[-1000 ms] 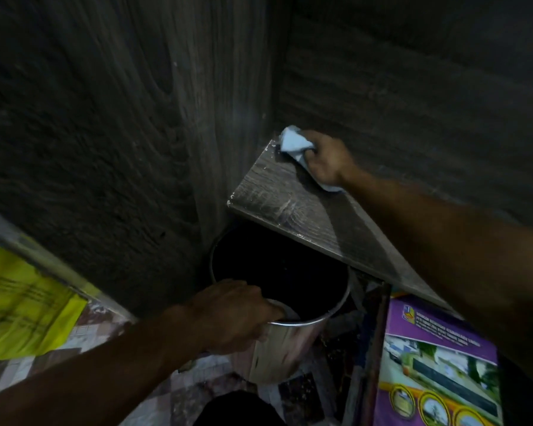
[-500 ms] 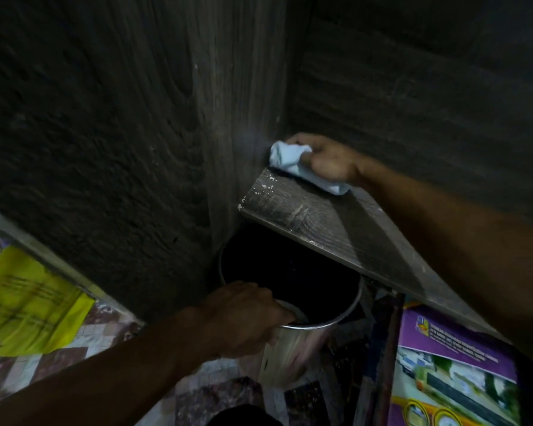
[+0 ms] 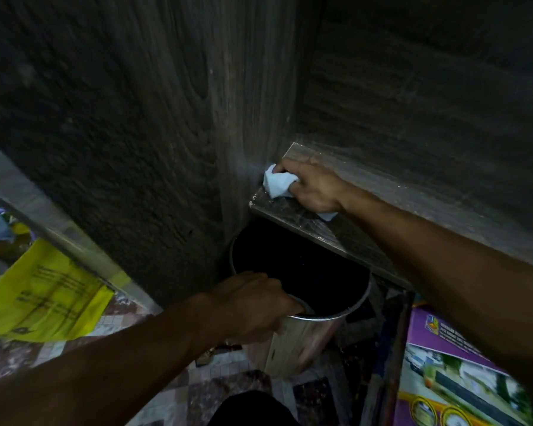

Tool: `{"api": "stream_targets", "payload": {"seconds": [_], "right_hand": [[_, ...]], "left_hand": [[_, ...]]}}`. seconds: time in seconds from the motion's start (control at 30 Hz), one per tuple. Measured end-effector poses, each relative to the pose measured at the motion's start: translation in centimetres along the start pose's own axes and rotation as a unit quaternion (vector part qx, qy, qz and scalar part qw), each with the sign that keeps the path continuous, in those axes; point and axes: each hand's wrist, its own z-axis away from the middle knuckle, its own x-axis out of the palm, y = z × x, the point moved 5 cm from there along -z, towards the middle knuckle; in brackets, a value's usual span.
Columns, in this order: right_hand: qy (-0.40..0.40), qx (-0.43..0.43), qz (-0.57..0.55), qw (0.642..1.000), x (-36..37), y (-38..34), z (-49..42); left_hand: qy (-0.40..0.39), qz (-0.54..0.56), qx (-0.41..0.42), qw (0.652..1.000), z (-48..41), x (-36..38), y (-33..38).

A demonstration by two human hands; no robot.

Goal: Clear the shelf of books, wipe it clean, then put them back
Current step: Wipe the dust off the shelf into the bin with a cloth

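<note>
1. Swept from the back left corner toward the front left corner of the shelf (image 3: pixel 428 207): cloth (image 3: pixel 277 184), bunched in curled fingers of the right hand (image 3: pixel 316 187).
2. Gripping the rim of the metal bin (image 3: pixel 305 336) just below that corner: left hand (image 3: pixel 253 305).
3. Best pressed flat, dragging dust over the edge into the bin.
4. Purple book (image 3: pixel 450 364) on the floor (image 3: pixel 228 367), lower right.

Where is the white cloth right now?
In the head view, just right of centre: the white cloth is bunched in the right hand on the shelf at its left end, against the side panel, above the metal bin.
</note>
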Motion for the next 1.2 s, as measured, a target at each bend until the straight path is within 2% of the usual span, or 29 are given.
{"api": "stream_targets", "payload": {"seconds": [0.3, 0.5, 0.77, 0.9, 1.0, 1.1, 1.2], "right_hand": [[-0.083, -0.067, 0.011, 0.994, 0.2, -1.5, 1.2], [-0.178, -0.071, 0.012, 0.981, -0.3, -2.2, 1.2], [-0.163, -0.069, 0.047, 0.983, 0.4, -2.2, 0.3], [-0.203, -0.077, 0.031, 0.976, -0.6, -2.5, 0.9], [-0.168, -0.077, -0.011, 0.983, -2.3, -2.9, 0.3], [-0.165, -0.064, 0.038, 0.983, -1.1, -2.4, 0.0], [-0.182, -0.066, 0.035, 0.98, 0.0, -2.3, 0.8]], "left_hand": [[-0.015, 0.004, -0.001, 1.0, 0.3, -0.2, 0.4], [-0.02, 0.01, 0.003, 1.0, 0.7, -0.2, 0.6], [-0.007, 0.032, 0.001, 0.999, 0.7, -0.5, 0.5], [-0.006, 0.034, 0.002, 0.999, 0.6, -0.7, 0.4], [-0.008, 0.038, 0.003, 0.999, 0.3, -0.7, 0.2], [-0.007, 0.037, -0.001, 0.999, 0.0, -1.0, 0.0], [-0.014, 0.03, -0.003, 0.999, -0.1, -1.2, 0.1]]}}
